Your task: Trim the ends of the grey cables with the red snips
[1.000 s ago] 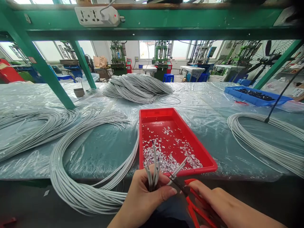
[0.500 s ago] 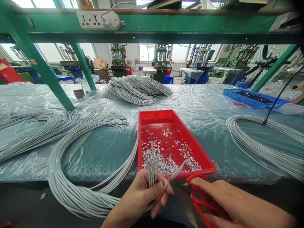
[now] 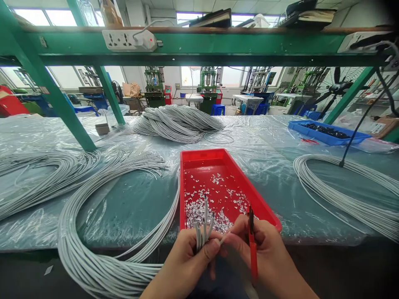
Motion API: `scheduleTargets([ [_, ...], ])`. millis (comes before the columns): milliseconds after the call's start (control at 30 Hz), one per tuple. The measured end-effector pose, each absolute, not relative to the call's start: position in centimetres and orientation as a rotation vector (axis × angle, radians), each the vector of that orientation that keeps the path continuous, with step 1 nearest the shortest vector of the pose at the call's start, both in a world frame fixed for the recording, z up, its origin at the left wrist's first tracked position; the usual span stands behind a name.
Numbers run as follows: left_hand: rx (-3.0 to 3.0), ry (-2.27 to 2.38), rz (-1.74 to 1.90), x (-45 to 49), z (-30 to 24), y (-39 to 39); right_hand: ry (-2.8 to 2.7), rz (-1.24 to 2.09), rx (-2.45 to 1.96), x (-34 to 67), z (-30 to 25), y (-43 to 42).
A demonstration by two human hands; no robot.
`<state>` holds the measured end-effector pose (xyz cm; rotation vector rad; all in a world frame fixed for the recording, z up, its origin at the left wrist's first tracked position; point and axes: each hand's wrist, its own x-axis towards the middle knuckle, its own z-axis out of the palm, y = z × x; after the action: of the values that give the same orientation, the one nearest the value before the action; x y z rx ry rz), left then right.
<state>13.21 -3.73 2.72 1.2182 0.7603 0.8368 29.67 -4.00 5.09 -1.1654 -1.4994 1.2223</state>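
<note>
My left hand [image 3: 187, 263] is closed round several grey cable ends [image 3: 203, 226] that stick up over the near rim of a red tray [image 3: 263, 211]. My right hand [image 3: 264, 257] is closed on red-handled scissors [image 3: 252, 249], held upright with the tips pointing up, and its fingertips pinch one cable end beside my left thumb. The tray floor carries a scatter of small silvery trimmings [image 3: 215, 203]. The cables run down from my left hand into a large grey coil [image 3: 93, 257] at the table's front edge.
More grey cable bundles lie at the left [image 3: 37, 178], at the back middle [image 3: 177, 120] and at the right [image 3: 346, 195]. A blue tray [image 3: 327, 132] of dark parts sits back right. Green frame posts [image 3: 59, 99] stand on the plastic-covered table; a power strip [image 3: 131, 39] hangs overhead.
My right hand has swung the scissors from lying open at the cable to standing upright, and moved left to pinch a cable end beside my left hand. The view has tilted up slightly.
</note>
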Motion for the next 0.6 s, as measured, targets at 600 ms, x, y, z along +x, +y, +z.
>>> scheduleTargets([
  [600, 0.873, 1.139, 1.151, 15.8, 3.3, -3.5, -1.751, 1.173, -1.296, 33.8, 5.2, 0.3],
])
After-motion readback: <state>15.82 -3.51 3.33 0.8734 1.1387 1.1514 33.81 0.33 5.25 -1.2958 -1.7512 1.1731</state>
